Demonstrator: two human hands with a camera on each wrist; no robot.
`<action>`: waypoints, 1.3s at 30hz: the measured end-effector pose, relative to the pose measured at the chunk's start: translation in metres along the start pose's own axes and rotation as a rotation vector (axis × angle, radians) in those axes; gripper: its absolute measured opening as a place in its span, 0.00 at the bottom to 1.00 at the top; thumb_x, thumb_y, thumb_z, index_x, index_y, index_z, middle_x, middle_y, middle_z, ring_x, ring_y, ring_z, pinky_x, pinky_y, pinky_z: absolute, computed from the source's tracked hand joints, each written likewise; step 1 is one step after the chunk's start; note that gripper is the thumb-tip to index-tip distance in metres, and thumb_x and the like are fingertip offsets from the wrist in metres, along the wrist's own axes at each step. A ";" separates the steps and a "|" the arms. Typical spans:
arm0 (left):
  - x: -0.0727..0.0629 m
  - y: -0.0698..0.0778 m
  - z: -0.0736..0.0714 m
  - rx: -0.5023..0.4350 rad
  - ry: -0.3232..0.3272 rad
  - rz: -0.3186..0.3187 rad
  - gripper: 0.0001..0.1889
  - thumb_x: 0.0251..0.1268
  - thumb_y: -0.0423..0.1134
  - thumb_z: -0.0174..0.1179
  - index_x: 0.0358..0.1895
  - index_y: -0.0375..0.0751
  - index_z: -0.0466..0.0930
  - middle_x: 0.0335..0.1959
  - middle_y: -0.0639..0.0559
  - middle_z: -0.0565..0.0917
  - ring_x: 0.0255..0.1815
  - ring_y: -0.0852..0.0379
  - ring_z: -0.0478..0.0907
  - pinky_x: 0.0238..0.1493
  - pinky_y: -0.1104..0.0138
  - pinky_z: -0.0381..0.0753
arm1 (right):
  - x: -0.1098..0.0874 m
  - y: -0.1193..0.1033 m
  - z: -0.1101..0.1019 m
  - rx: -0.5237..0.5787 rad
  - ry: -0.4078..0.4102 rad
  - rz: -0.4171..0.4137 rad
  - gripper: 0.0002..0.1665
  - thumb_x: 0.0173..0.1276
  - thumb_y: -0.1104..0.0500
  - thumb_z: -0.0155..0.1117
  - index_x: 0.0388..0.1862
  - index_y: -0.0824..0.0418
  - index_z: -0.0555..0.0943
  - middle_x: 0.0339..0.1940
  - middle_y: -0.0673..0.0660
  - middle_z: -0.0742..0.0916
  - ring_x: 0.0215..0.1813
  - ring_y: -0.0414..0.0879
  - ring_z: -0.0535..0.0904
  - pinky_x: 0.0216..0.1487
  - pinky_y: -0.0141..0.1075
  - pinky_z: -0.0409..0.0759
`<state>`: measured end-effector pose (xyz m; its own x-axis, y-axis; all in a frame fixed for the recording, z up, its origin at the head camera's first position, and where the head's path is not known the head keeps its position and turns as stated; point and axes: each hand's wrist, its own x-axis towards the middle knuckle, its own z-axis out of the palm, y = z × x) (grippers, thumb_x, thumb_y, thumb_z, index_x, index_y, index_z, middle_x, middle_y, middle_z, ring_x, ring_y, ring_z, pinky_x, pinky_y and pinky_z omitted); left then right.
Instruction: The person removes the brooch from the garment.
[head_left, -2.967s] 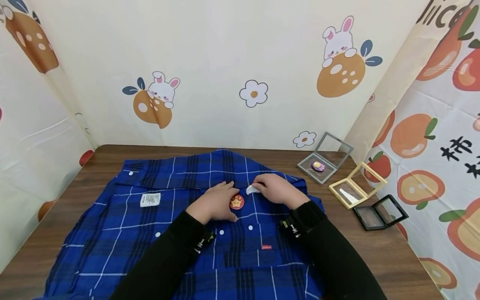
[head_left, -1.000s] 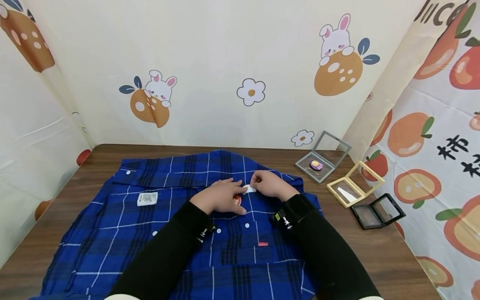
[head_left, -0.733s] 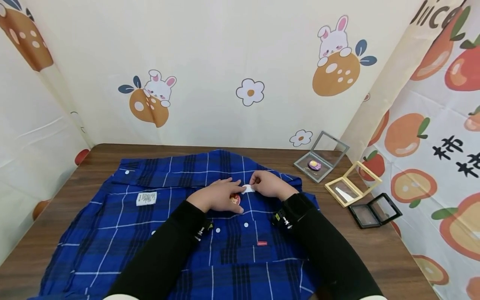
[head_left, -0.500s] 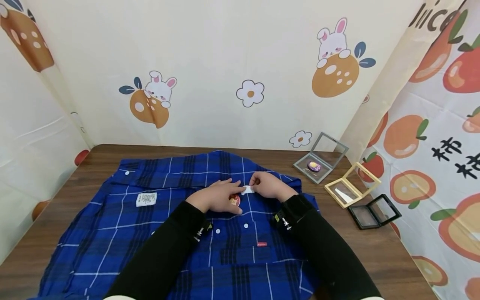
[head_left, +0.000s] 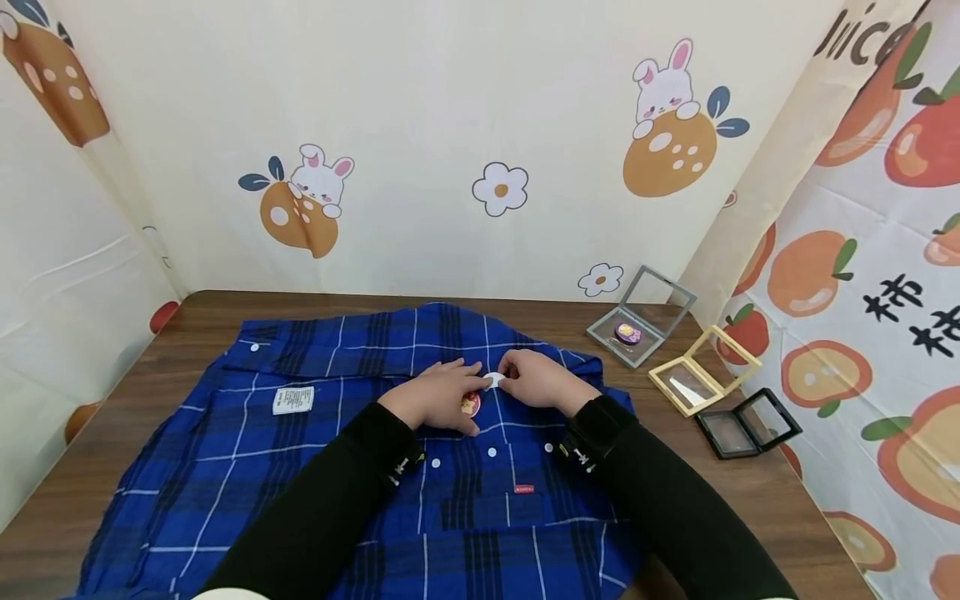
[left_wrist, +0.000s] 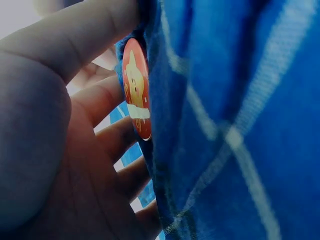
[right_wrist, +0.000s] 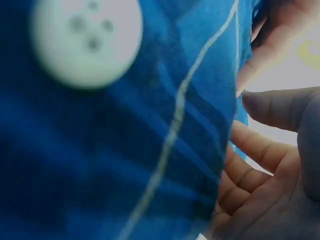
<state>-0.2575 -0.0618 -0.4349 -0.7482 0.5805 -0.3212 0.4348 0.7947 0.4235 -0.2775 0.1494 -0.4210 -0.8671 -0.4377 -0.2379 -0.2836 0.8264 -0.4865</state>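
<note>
A blue plaid shirt [head_left: 292, 492] with white lines and buttons lies spread on the table. My left hand [head_left: 441, 396] rests on it, fingers spread and nearly straight around a round red badge [head_left: 471, 404], partly covered by the hand in the head view. In the left wrist view the badge [left_wrist: 136, 90] shows a yellow cartoon figure. Just above it lies a small white piece [head_left: 493, 380], its kind unclear. My left fingertips reach its left edge. With curled fingers and thumb, my right hand [head_left: 542, 382] pinches its right side, hiding part of it.
On the right of the wooden table [head_left: 750, 517] stand three open hinged cases: a grey case [head_left: 637, 342] with a purple oval badge [head_left: 628, 333] in it, a yellow case [head_left: 701, 379] and a black case [head_left: 738, 433]. A patterned curtain [head_left: 420, 100] rises behind the table.
My left hand has shifted slightly right, over part of the red badge. My right wrist has swung a little right, uncovering a shirt button by the cuff; its fingers now cover more of the white piece.
</note>
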 end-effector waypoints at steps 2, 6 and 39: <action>0.000 0.000 0.001 0.010 -0.004 -0.004 0.44 0.63 0.55 0.72 0.81 0.59 0.62 0.84 0.53 0.55 0.85 0.46 0.42 0.80 0.45 0.40 | -0.007 -0.003 -0.001 -0.043 0.003 -0.007 0.14 0.77 0.57 0.63 0.55 0.64 0.81 0.34 0.53 0.82 0.34 0.46 0.78 0.39 0.41 0.78; -0.001 0.001 0.002 0.018 -0.009 -0.010 0.45 0.64 0.55 0.72 0.82 0.58 0.60 0.84 0.53 0.53 0.85 0.47 0.41 0.80 0.46 0.39 | -0.020 -0.009 0.000 -0.179 0.037 -0.028 0.21 0.77 0.55 0.64 0.62 0.66 0.79 0.42 0.55 0.83 0.40 0.47 0.79 0.46 0.44 0.80; -0.001 0.004 -0.001 0.023 -0.011 -0.015 0.43 0.64 0.56 0.71 0.81 0.58 0.62 0.84 0.53 0.54 0.85 0.47 0.42 0.80 0.44 0.39 | -0.046 -0.010 0.025 -0.578 0.029 -0.135 0.35 0.76 0.40 0.62 0.76 0.52 0.74 0.52 0.54 0.80 0.49 0.48 0.74 0.55 0.45 0.75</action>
<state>-0.2552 -0.0594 -0.4321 -0.7492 0.5700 -0.3373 0.4349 0.8075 0.3986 -0.2246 0.1526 -0.4264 -0.8162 -0.5493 -0.1791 -0.5623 0.8264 0.0282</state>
